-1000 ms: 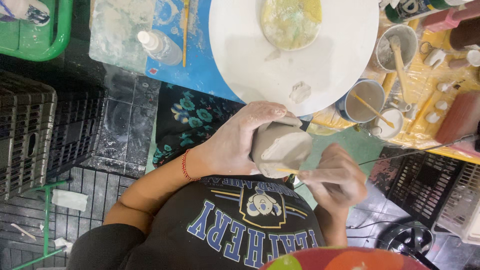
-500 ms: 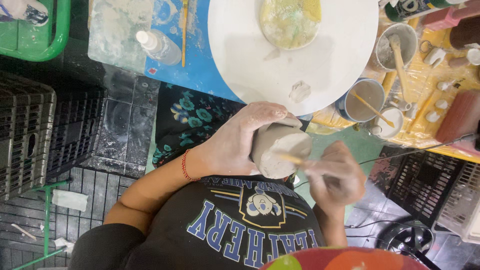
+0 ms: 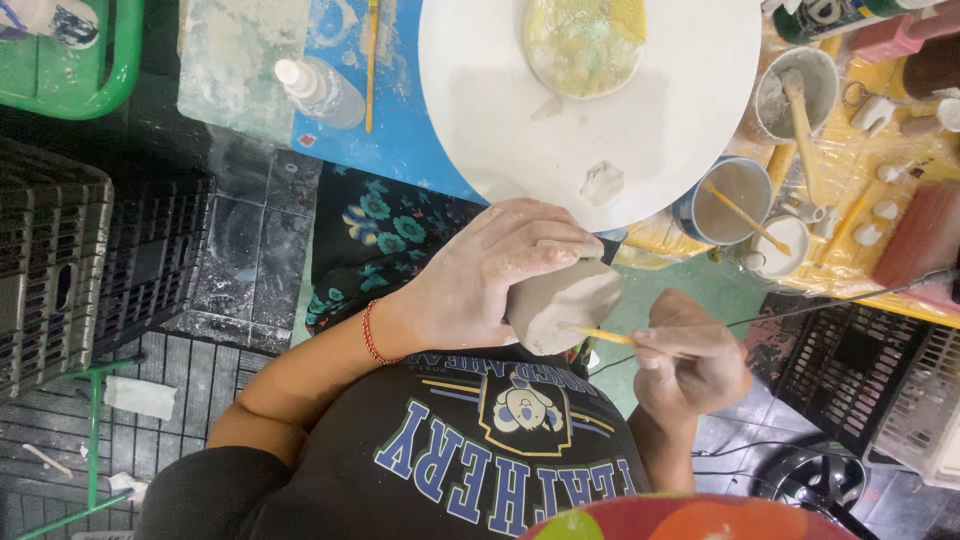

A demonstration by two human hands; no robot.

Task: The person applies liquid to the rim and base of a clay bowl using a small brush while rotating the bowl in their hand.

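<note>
**Two hands on one grey clay piece**

Two sets of fingers do different jobs. Those of the left hand [image 3: 480,275] are curled tight over the top of a pale grey clay piece [image 3: 563,305], thumb underneath, so its flat cut face is turned toward the other hand and stays steady. The right hand [image 3: 690,360] has its fingers pinched shut around a thin yellow stick [image 3: 603,336], held like a pen; the stick's tip touches the lower edge of the exposed clay face, a grip that seems chosen for fine control.

The piece is held in the air above the person's lap, just off the near edge of the big white round board [image 3: 590,100]. On that board a yellowish flat disc [image 3: 583,40] lies near the far edge, and a small white clay lump [image 3: 602,183] sits close to the near edge, within easy reach.

Beside the board's right edge stand a blue-rimmed cup [image 3: 730,198] with a stick in it and a white tub [image 3: 795,92] holding a wooden stirrer. A clear plastic bottle [image 3: 318,90] lies on the blue mat [image 3: 400,140] beyond the board's left edge.
</note>
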